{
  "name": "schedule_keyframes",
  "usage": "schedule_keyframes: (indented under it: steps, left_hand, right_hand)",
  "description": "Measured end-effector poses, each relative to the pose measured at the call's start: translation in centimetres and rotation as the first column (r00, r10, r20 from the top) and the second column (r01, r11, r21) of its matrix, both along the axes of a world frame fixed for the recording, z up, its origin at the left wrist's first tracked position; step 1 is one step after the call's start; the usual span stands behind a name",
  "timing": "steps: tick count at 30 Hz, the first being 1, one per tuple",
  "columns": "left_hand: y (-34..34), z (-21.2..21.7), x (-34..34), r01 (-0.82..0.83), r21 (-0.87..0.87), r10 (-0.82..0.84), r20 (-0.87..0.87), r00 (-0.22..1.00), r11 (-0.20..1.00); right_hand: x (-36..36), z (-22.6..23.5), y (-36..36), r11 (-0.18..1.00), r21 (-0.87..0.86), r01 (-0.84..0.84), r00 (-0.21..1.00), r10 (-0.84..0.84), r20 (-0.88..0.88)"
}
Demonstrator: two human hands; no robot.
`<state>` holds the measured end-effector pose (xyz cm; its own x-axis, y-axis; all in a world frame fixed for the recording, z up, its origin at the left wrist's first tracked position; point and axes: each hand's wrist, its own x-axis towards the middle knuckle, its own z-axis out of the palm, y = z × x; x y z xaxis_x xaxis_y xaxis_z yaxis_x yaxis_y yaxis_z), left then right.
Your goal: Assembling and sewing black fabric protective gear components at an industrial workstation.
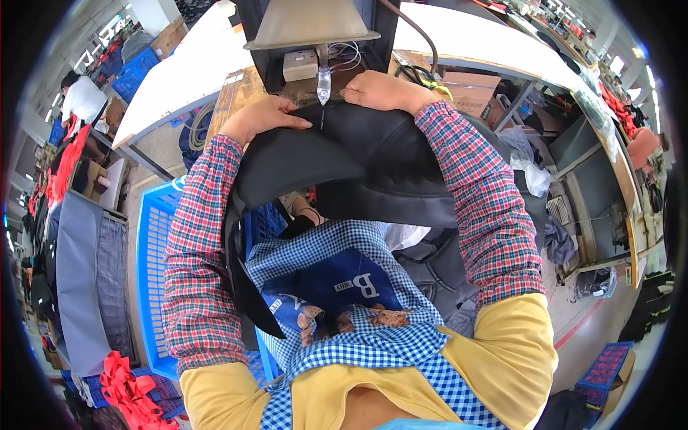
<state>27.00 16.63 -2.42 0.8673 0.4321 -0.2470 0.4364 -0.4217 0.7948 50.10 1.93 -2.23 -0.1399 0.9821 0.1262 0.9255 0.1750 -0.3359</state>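
A black padded fabric piece, curved and glossy in parts, hangs between my forearms and drapes down over my lap. My left hand holds its upper left edge, fingertips pressed onto the surface. Closed on the upper right edge is my right hand, knuckles up; the fingers beneath are hidden. Between the two hands, the lit pointed tip of a bench machine stands just above the fabric. A thin line runs down from that tip to the black piece.
A blue plastic crate stands at my left, next to the white worktable. Black padded pieces lie beyond my lap. A cardboard box and wooden shelf frame are at right. Another person bends over at far left.
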Motion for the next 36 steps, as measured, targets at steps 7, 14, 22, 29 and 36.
schedule_keyframes:
  steps: [7, 14, 22, 29, 36]
  left_hand:
    - [0.5, -0.4, 0.2, 0.004, 0.006, -0.004, 0.052, 0.999, 1.000]
    - [1.4, -0.7, 0.6, 0.016, 0.057, -0.024, 0.136, 0.990, 0.998]
    - [1.5, -0.3, 1.1, -0.014, 0.084, 0.005, 0.115, 0.993, 0.996]
    - [2.5, -0.9, 0.8, -0.030, 0.296, -0.024, 0.178, 0.984, 0.955]
    - [3.1, 2.0, -9.1, -0.275, 0.081, 0.254, 0.207, 0.945, 0.958]
  right_hand:
    - [-0.2, 0.6, -0.2, 0.999, 0.035, 0.023, 0.999, -0.024, 0.037]
    - [0.0, 1.0, -0.3, 0.999, 0.033, 0.036, 0.999, -0.037, 0.033]
    - [0.7, 1.1, 0.1, 0.998, 0.065, 0.000, 0.999, -0.002, 0.034]
    - [1.5, 0.7, 0.9, 0.993, 0.114, -0.038, 0.997, 0.029, 0.076]
    - [13.0, 5.8, -9.2, 0.957, 0.165, 0.238, 0.638, -0.282, 0.717]
